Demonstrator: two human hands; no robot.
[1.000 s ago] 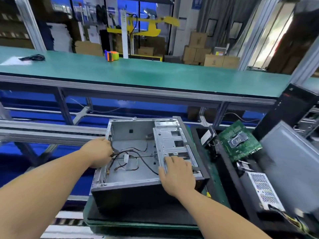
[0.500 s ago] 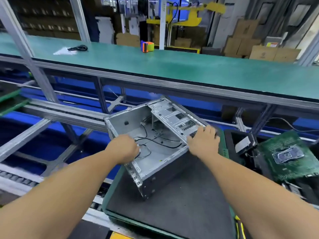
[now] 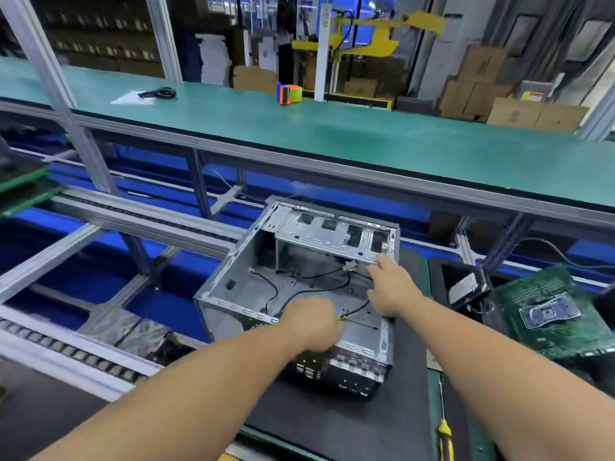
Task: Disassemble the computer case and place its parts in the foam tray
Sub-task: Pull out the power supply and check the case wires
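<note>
Head view: the computer case sits open side up at the centre of the frame on a dark foam mat, its long axis running from the lower middle toward the upper right. Inside the shell are loose black cables on the floor panel and a perforated drive cage bridging its far end; no board is mounted in it. The left hand is curled over the near rim of the case, and a thin yellow and black wire emerges just to its right, though whether the fingers pinch that wire or only the rim I cannot tell. The right hand reaches in from the right with fingers extended, their tips touching the lower edge of the drive cage. It holds nothing that I can see. The cage lies just beyond and above the right hand's fingertips, so that hand is the nearer 1 for lifting it, while the cables lie between the 2 hands. At the right of the frame a dark tray holds a green motherboard and a small silver component. A yellow-handled screwdriver lies at the lower right, beside the mat.
</note>
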